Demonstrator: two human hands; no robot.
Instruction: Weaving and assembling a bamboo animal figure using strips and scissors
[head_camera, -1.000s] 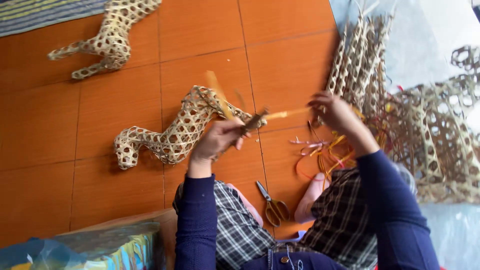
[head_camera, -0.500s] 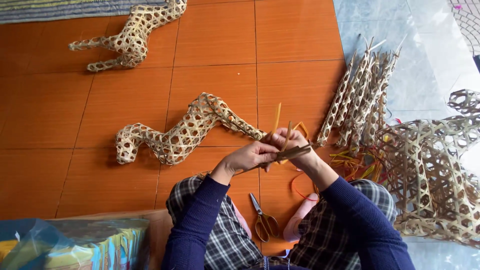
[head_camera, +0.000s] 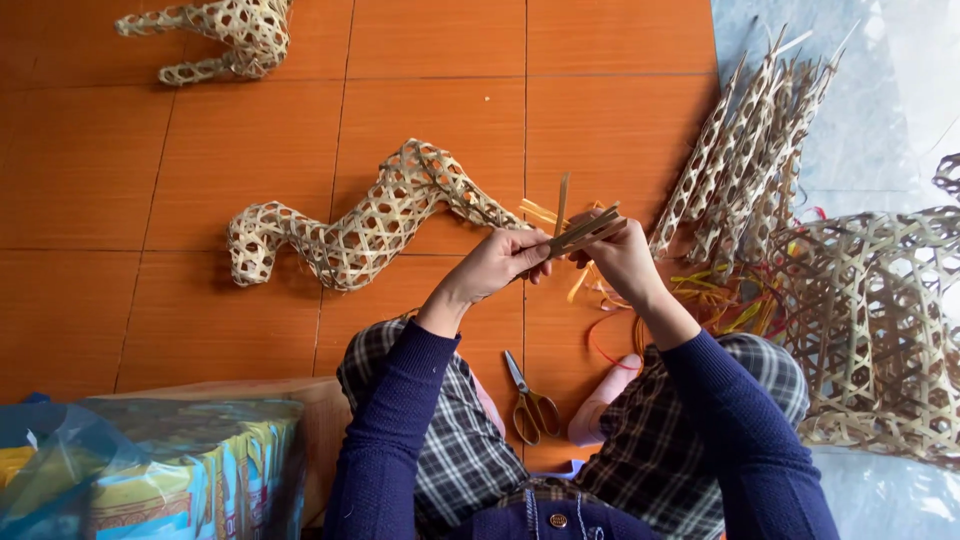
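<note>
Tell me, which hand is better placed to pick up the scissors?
Left, probably. The scissors lie on the floor between the knees, nearer the left hand and forearm. The right hand is farther off. Both grip the strips.

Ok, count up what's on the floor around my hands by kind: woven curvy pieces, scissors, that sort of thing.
Curvy woven bamboo pieces: 2
Scissors: 1
Bundle of narrow woven cones: 1
Large open-weave basket: 1
Bamboo strips held in both hands: 1 bunch
Total: 6
</note>
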